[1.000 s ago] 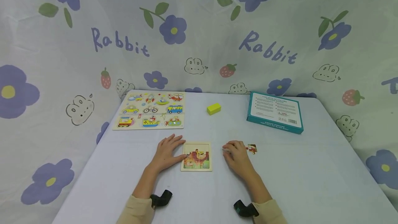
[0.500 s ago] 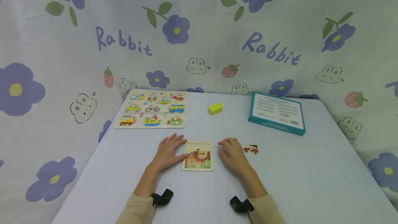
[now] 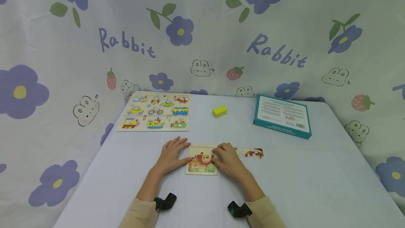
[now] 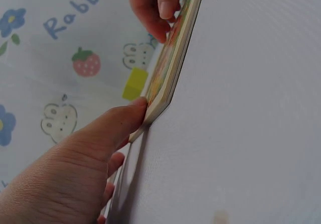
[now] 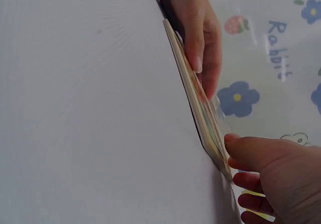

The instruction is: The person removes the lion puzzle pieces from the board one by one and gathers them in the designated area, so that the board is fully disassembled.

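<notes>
A square wooden jigsaw tray (image 3: 201, 173) lies on the table, its lower part filled with a bear picture and its top strip pale and bare. My left hand (image 3: 172, 156) rests at the tray's left side, fingers spread and the thumb (image 4: 133, 108) over the edge. My right hand (image 3: 229, 159) is at the opposite side, its thumb and fingertips right at the border; the thumb (image 5: 243, 146) shows near the tray corner. No loose piece shows between its fingers. Just right of this hand, several loose jigsaw pieces (image 3: 258, 153) lie in a row, partly hidden by it.
A vehicle puzzle board (image 3: 153, 117) lies at the back left. A yellow block (image 3: 219, 111) stands at the back middle, and a teal box (image 3: 282, 116) at the back right. Behind the white table (image 3: 316, 178) hangs a flower-and-rabbit cloth (image 3: 202, 27).
My right hand has moved left from the loose pieces to the tray's right edge, uncovering more pieces behind it. The left hand stays on the tray; the head view has shifted slightly.
</notes>
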Tool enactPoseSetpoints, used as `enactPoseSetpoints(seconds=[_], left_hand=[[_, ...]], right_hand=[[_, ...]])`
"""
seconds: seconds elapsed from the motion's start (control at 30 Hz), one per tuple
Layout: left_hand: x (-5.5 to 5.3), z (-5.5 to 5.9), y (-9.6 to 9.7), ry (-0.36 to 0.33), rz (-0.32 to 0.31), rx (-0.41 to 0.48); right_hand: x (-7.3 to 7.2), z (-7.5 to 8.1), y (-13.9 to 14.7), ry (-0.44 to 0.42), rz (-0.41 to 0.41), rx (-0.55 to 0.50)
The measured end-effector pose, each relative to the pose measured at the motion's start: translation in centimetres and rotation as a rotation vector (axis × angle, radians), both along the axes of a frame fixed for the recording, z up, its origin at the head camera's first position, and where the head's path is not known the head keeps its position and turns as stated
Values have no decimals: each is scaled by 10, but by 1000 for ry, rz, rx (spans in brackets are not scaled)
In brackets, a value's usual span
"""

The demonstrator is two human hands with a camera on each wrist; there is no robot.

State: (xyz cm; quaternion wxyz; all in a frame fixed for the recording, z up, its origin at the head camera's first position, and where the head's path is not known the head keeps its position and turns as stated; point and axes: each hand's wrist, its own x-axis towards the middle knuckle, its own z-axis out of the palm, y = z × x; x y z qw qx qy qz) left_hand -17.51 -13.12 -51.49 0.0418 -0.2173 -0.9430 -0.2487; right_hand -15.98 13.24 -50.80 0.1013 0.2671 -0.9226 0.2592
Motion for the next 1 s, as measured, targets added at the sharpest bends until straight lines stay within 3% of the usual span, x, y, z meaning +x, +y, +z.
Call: enactPoseSetpoints(seconds=[0.43,0.7,1.0], left_hand=[[0,0,-1,20,-9,0],[2,1,-1,-6,-11,-6],[-1,0,-2,11,-17,9]], right_hand=[[6,0,-9,-12,6,-17],[10,-2,-8,42,-67,3],[10,1,-8,27,-87,-34]])
